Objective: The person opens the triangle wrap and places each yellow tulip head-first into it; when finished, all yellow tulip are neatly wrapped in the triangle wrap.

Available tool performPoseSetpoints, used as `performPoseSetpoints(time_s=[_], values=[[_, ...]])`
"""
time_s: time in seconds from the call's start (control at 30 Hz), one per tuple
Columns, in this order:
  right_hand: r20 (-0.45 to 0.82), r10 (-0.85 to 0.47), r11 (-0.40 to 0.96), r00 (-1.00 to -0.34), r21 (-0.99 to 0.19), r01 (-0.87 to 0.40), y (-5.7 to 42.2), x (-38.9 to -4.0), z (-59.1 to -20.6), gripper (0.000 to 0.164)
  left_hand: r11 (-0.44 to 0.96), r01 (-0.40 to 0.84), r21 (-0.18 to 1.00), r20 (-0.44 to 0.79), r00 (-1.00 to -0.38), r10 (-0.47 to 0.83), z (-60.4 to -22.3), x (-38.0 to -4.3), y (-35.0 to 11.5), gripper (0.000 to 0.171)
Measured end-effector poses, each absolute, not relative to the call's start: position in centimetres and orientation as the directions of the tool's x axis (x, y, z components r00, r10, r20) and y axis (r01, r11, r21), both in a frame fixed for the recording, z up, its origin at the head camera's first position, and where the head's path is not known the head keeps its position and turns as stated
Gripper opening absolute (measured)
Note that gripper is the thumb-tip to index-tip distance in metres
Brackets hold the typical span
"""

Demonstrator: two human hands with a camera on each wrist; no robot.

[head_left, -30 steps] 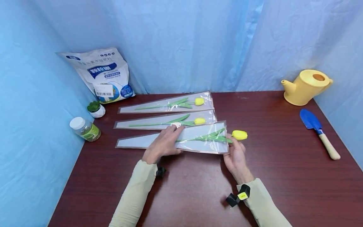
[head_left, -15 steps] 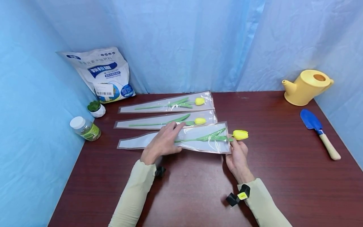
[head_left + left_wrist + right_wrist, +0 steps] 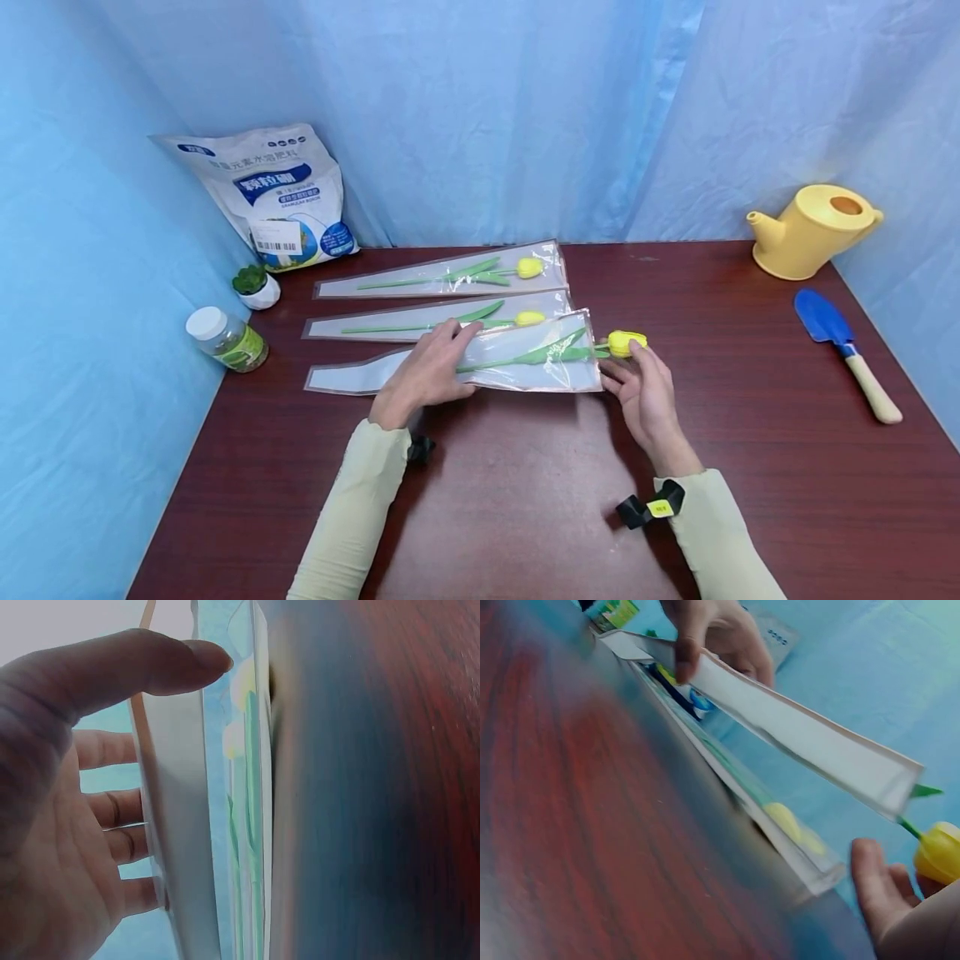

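In the head view, my left hand [image 3: 426,375] grips the middle of a clear tapered flower sleeve [image 3: 525,379] with a white backing. Its thumb is on the near edge and its fingers reach over the far side. A yellow tulip [image 3: 626,343] lies along this sleeve, its bloom out past the wide end and leaves inside. My right hand [image 3: 648,396] holds the bloom between thumb and fingers; the grip is partly hidden in the right wrist view. The sleeve's wide end is raised. Behind it lie two more sleeved tulips, a nearer one [image 3: 397,327] and a farther one [image 3: 420,282].
At the left stand a fertilizer bag [image 3: 277,200], a small potted succulent [image 3: 257,288] and a white-capped jar [image 3: 227,339]. A yellow watering can [image 3: 810,229] and a blue trowel [image 3: 843,350] are on the right. Blue cloth [image 3: 480,125] encloses the table [image 3: 517,500].
My right hand has moved from the sleeve's wide end to the tulip bloom. The wide end has risen and shifted slightly left, with the bloom. My left hand stays on the sleeve.
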State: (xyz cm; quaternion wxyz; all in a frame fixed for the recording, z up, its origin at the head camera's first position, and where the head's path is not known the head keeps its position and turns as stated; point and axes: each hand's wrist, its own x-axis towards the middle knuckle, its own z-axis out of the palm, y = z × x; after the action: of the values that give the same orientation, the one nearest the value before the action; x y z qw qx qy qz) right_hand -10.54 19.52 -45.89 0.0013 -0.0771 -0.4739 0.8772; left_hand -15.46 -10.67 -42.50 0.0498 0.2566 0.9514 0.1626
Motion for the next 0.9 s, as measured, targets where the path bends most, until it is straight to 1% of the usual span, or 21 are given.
performPoseSetpoints(time_s=[0.1, 0.17, 0.27, 0.33, 0.5, 0.57, 0.67, 0.73, 0.8, 0.9], values=[[-0.141, 0.066, -0.47, -0.988, -0.878, 0.093, 20.01, -10.52, -45.57, 0.026, 0.816, 0.467, 0.341, -0.013, -0.866, 0.501, -42.62, -15.56, -10.77, 0.083], [-0.154, 0.081, -0.426, -0.985, -0.899, 0.106, 20.09, -10.58, -45.42, 0.026, 0.815, 0.464, 0.346, -0.017, -0.866, 0.5, -42.66, -15.57, -10.76, 0.083], [-0.15, 0.105, -0.373, -0.983, -0.922, 0.101, 20.01, -10.63, -45.28, 0.02, 0.815, 0.461, 0.35, -0.027, -0.865, 0.501, -42.62, -15.51, -10.68, 0.082], [-0.124, 0.128, -0.343, -0.984, -0.937, 0.073, 19.93, -10.69, -45.25, 0.021, 0.817, 0.459, 0.349, -0.03, -0.866, 0.5, -42.6, -15.46, -10.6, 0.082], [-0.002, 0.18, -0.255, -0.984, -0.966, -0.045, 19.79, -10.82, -45.2, 0.034, 0.819, 0.458, 0.347, -0.026, -0.868, 0.497, -42.53, -15.4, -10.51, 0.081], [0.034, 0.197, -0.215, -0.98, -0.974, -0.077, 19.79, -10.86, -45.17, 0.032, 0.817, 0.46, 0.349, -0.024, -0.867, 0.498, -42.51, -15.37, -10.5, 0.081], [0.047, 0.218, -0.171, -0.975, -0.982, -0.085, 19.85, -10.87, -45.13, 0.022, 0.812, 0.466, 0.352, -0.017, -0.864, 0.503, -42.51, -15.36, -10.45, 0.082], [0.047, 0.216, -0.164, -0.975, -0.983, -0.083, 19.94, -10.86, -45.11, 0.017, 0.81, 0.469, 0.352, -0.016, -0.862, 0.506, -42.51, -15.35, -10.41, 0.082], [0.049, 0.2, -0.162, -0.979, -0.983, -0.082, 20.07, -10.84, -45.13, 0.017, 0.81, 0.469, 0.352, -0.019, -0.862, 0.507, -42.5, -15.36, -10.35, 0.081], [0.071, 0.161, -0.159, -0.984, -0.983, -0.097, 20.26, -10.78, -45.18, 0.023, 0.814, 0.463, 0.35, -0.029, -0.863, 0.504, -42.47, -15.35, -10.3, 0.08]])
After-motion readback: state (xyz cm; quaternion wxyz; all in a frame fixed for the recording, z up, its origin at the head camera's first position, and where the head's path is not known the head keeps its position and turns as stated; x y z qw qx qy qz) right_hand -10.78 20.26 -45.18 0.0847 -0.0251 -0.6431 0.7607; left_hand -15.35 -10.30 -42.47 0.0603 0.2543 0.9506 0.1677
